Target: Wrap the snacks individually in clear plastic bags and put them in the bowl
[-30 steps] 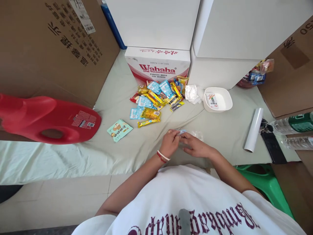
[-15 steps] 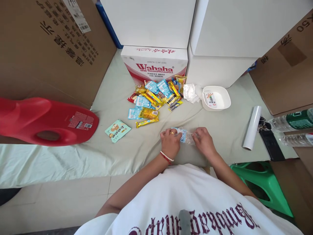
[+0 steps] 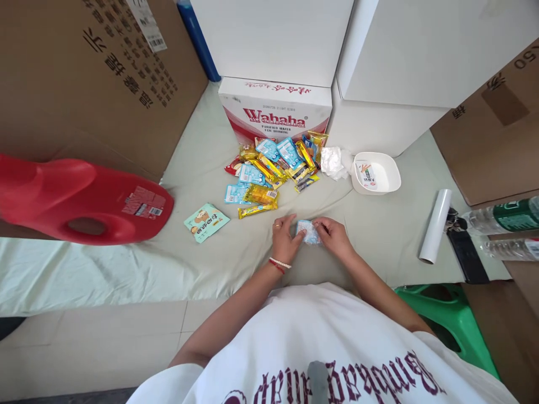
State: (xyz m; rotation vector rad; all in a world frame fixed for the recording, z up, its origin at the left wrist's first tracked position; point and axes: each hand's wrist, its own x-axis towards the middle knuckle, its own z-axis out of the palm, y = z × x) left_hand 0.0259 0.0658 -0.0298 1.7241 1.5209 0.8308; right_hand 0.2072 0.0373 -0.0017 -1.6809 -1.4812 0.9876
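Note:
Between my hands a small blue-and-white packet (image 3: pixel 308 231) lies on the cloth, with crinkled clear plastic over it. My left hand (image 3: pixel 286 240) is at its left side, thumb on the packet's edge and fingers apart. With finger and thumb, my right hand (image 3: pixel 333 237) pinches the packet's right side, where the plastic bunches. Beyond them is a pile of wrapped snacks, among them blue packets (image 3: pixel 288 151) and a yellow bar (image 3: pixel 257 210). A mint-green pouch (image 3: pixel 206 222) lies to the left of my hands.
A Wahaha carton (image 3: pixel 275 115) and white boxes (image 3: pixel 391 50) stand behind the snacks. White tissue (image 3: pixel 334 163) lies beside a white tub (image 3: pixel 389 175). A red jug (image 3: pixel 105 199) is on the left; a white roll (image 3: pixel 435 227), black phone (image 3: pixel 467 255) and bottles (image 3: pixel 511 216) are on the right.
The clear plastic stretched out to the right of the packet is now gathered over it. My right hand has moved left, closer to the left hand, whose fingers have spread off the packet.

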